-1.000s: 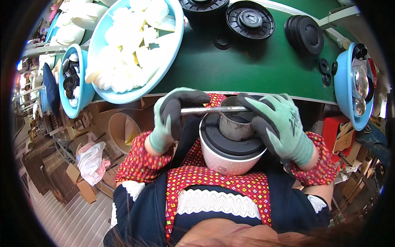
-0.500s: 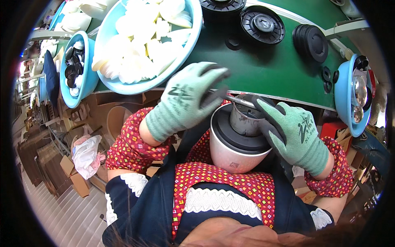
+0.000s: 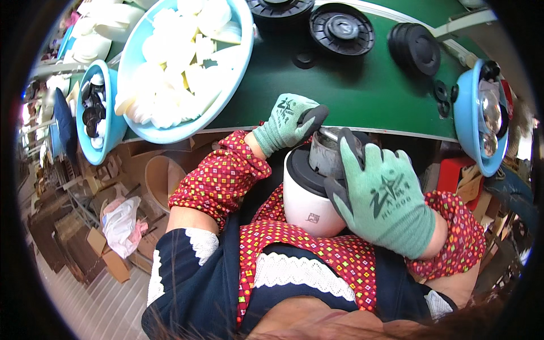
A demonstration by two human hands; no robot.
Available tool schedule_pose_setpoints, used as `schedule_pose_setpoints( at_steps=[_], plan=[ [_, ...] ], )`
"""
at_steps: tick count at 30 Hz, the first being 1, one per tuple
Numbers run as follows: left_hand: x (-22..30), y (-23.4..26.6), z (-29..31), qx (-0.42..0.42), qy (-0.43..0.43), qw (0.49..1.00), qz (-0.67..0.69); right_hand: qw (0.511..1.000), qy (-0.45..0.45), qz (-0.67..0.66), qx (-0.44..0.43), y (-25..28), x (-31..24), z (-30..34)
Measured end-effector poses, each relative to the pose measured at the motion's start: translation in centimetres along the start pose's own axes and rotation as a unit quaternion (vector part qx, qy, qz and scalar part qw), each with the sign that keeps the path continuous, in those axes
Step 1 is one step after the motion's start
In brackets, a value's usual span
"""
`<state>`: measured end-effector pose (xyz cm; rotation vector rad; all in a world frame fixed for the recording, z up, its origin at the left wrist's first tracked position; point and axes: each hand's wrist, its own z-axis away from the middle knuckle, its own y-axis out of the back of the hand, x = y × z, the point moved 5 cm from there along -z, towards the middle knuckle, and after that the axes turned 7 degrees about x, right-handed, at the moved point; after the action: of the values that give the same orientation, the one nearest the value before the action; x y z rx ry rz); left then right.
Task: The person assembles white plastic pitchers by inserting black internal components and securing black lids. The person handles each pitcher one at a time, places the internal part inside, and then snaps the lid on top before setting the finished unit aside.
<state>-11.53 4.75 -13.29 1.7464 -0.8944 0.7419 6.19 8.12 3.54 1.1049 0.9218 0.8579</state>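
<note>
A white rounded pot-like body point(image 3: 309, 212) with a black top point(image 3: 302, 173) rests in my lap, tilted slightly. On that top stands a grey metal ring tool point(image 3: 324, 157) with a crossbar across its upper rim. My left hand point(image 3: 289, 122), in a green glove with dark fingertips, is closed round the crossbar's left end; the fingers hide that end. My right hand point(image 3: 385, 195), in a matching glove, wraps the tool's right side. Its index finger lies over the rim by the bar, its thumb presses low near the black top's edge, and the other fingertips are hidden.
A green table point(image 3: 272, 102) lies ahead. On it are a large blue basin point(image 3: 241, 62) of white plastic parts, black ribbed discs point(image 3: 362, 42) and stacked black discs point(image 3: 422, 51). Smaller blue basins stand left point(image 3: 116, 130) and right point(image 3: 464, 113). Cardboard boxes point(image 3: 116, 266) sit at lower left.
My left hand has moved forward and closed on the crossbar, where it was open before. My right hand has shifted nearer and left, its thumb now lower. The view has turned slightly.
</note>
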Motion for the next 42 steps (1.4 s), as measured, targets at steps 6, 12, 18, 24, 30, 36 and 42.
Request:
schedule_pose_setpoints(
  at_steps=[6,12,18,24,30,36,42],
  plan=[
    [1.4,2.7,-1.5,0.068,0.021,0.989,0.129,0.984,-0.114,-0.131,0.039,0.3,4.1,-0.6],
    [5.7,5.8,5.5,0.083,0.094,0.980,0.154,0.942,-0.261,-0.068,0.201,-7.0,16.0,2.8],
    [8.5,3.1,15.8,0.020,0.150,0.977,0.150,0.914,-0.295,-0.029,0.277,-14.5,24.7,5.1],
    [11.3,1.5,17.6,-0.012,0.091,0.995,-0.043,0.913,-0.239,0.028,0.329,-12.0,19.2,4.8],
    [10.4,-0.3,17.6,0.011,0.094,0.992,-0.081,0.874,0.048,-0.445,0.190,-9.8,5.3,6.3],
    [10.2,1.5,13.9,0.068,0.132,0.987,-0.067,0.798,-0.110,-0.555,0.207,-12.1,7.4,1.1],
    [12.1,4.7,9.2,0.159,0.088,0.962,0.204,0.767,0.030,-0.624,0.143,-15.5,8.4,-5.1]
  ],
)
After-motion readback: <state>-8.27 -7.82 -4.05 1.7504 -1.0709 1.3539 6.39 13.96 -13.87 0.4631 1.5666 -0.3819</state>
